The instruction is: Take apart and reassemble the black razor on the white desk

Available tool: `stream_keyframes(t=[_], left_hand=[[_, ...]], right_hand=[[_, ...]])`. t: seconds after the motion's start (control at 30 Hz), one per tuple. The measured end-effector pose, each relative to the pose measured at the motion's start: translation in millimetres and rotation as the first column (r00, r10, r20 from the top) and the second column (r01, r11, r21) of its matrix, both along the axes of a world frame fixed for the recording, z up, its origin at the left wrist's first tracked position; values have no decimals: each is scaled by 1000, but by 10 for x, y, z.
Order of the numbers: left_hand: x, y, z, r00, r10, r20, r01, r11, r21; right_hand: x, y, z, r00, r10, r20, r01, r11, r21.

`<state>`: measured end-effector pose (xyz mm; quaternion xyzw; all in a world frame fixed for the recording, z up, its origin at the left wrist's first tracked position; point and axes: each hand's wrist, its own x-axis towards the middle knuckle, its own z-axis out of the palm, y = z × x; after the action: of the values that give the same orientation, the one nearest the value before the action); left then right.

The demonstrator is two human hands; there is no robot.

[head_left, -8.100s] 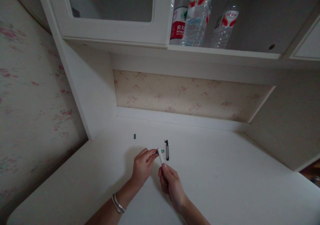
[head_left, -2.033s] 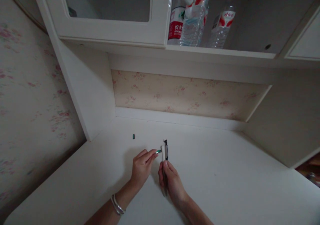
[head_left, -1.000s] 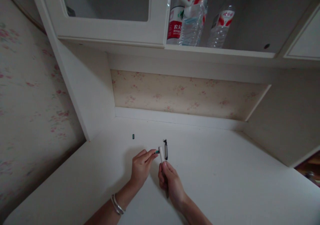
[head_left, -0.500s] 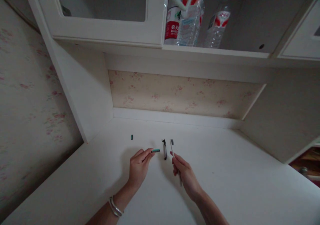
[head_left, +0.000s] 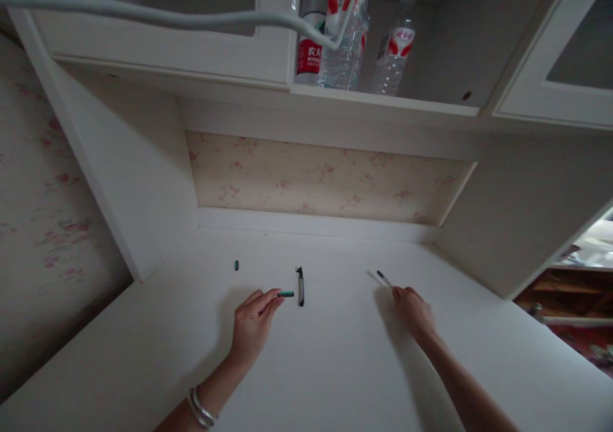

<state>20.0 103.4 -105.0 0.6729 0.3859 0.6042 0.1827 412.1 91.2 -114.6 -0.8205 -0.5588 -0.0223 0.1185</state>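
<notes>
My left hand (head_left: 256,323) pinches a small black-and-green razor cartridge (head_left: 286,294) between thumb and fingertips, held over the white desktop (head_left: 325,362). Just right of its tip lies a razor handle (head_left: 301,288), black and silver, pointing away from me. A second small black-and-green cartridge (head_left: 236,265) rests on the desktop farther back to the left. Off to the right, my right hand (head_left: 414,314) is closed around a thin pale toothbrush (head_left: 385,279); its dark bristle head points away to the left, and most of its handle is hidden by the hand.
Above the desk hangs a cabinet whose open shelf (head_left: 383,103) holds several plastic bottles (head_left: 393,55). A pale tube (head_left: 191,22) crosses the top of the view. Side panels (head_left: 129,183) bound the desk left and right.
My right hand has swung right with the toothbrush, away from the razor handle, and the brush has turned. My left hand keeps the cartridge near the handle. The view has shifted slightly right.
</notes>
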Motion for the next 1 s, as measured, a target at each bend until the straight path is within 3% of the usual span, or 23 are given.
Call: stream_keyframes(t=[0.27, 0.43, 0.57, 0.67, 0.7, 0.77, 0.8, 0.9, 1.0], left_hand=[[-5, -24, 14, 1000, -8, -12, 8, 1000, -10], [-2, -29, 38, 1000, -11, -11, 11, 1000, -20], [1, -12, 6, 1000, -15, -9, 15, 1000, -25], [12, -15, -15, 999, -35, -6, 34, 999, -29], [18, -19, -22, 999, -43, -1, 43, 999, -31], [25, -23, -34, 998, -58, 5, 59, 998, -37], [26, -24, -39, 998, -65, 7, 65, 997, -42], [16, -25, -40, 997, -80, 11, 80, 995, -51], [0, -34, -14, 997, -82, 10, 83, 996, -46]], right_hand=[[146, 82, -53, 994, -104, 47, 108, 989, -106], [143, 109, 53, 987, -162, 9, 162, 983, -91], [-71, 89, 190, 999, -36, -13, 36, 999, 4], [-493, 4, 305, 983, 174, -62, -169, 981, 91], [-675, -43, 357, 955, 283, -90, -271, 954, 127], [-1062, -154, 486, 761, 608, -227, -528, 783, 328], [-1249, -209, 560, 669, 700, -249, -593, 705, 388], [-1696, -312, 762, 520, 828, -208, -696, 552, 459], [-1932, -299, 850, 472, 868, -156, -735, 485, 473]])
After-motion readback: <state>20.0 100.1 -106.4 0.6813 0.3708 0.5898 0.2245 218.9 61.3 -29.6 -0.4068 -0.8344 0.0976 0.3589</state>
